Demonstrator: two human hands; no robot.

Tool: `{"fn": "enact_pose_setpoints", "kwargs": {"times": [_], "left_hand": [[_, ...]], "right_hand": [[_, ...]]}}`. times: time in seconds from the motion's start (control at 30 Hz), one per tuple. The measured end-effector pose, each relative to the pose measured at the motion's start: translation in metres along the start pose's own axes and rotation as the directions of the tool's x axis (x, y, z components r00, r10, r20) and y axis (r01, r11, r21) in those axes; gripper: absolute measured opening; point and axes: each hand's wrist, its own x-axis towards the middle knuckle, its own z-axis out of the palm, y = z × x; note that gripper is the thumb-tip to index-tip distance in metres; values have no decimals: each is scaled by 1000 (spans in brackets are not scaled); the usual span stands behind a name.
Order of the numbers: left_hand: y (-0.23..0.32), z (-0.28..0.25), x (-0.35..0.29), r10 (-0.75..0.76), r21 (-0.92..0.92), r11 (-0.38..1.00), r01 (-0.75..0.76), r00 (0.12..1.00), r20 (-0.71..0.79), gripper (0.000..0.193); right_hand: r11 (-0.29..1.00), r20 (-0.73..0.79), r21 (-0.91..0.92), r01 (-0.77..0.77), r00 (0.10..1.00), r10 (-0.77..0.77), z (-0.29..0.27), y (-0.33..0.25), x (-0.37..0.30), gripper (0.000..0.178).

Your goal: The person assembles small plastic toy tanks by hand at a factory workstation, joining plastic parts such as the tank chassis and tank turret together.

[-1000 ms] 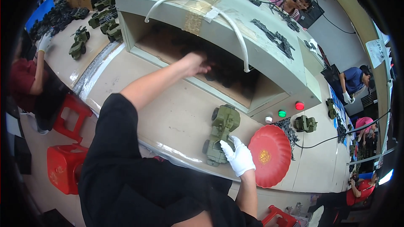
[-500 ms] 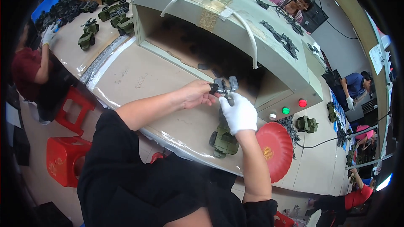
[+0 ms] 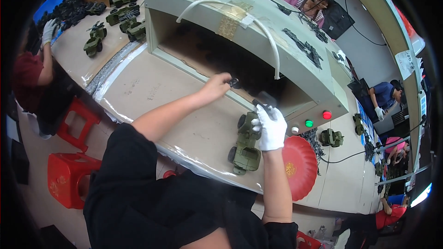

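My bare left hand [image 3: 216, 87], at the front of the box opening, is closed on a small black part [image 3: 234, 83] at its fingertips. My right hand [image 3: 271, 130] wears a white glove and pinches a dark grey plastic part [image 3: 263, 104], whose upper end is smeared by motion. A green toy truck [image 3: 245, 153] with black wheels stands on the table just left of and below the right hand. The glove overlaps part of the truck.
A pale cabinet [image 3: 318, 87] with a dark opening and coloured buttons faces me. A red scalloped plate [image 3: 302, 168] lies to the right. More green toy trucks [image 3: 95, 39] stand at the left, near a person's gloved hand [image 3: 49, 31]. A red stool [image 3: 69, 175] stands lower left.
My hands have moved apart. The left has gone up and left with the small black part; the right has shifted right and down with the grey part, uncovering more of the truck.
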Motion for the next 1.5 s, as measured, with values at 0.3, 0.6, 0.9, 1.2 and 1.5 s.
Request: {"fn": "enact_pose_setpoints", "kwargs": {"times": [0.3, 0.6, 0.9, 1.2, 1.5], "left_hand": [[59, 23, -71, -34, -732, 405, 549, 808, 588, 19], [41, 50, -41, 21, -558, 813, 166, 949, 313, 33], [34, 78, -44, 185, -361, 922, -140, 978, 95, 51], [38, 74, -56, 202, -112, 976, -186, 966, 162, 51], [41, 75, -56, 227, -84, 973, -216, 959, 170, 46]], "right_hand": [[-229, 462, -790, 568, 307, -832, -27, 7, -16, 30], [971, 104, -231, -57, 991, 83, -35, 11, 8, 34], [862, 11, -495, 114, 992, -124, -46, 47, 23, 25], [793, 93, -597, 120, 992, -81, -47, 41, 21, 24], [854, 138, -490, 174, 983, -122, -55, 50, 24, 19]]}}
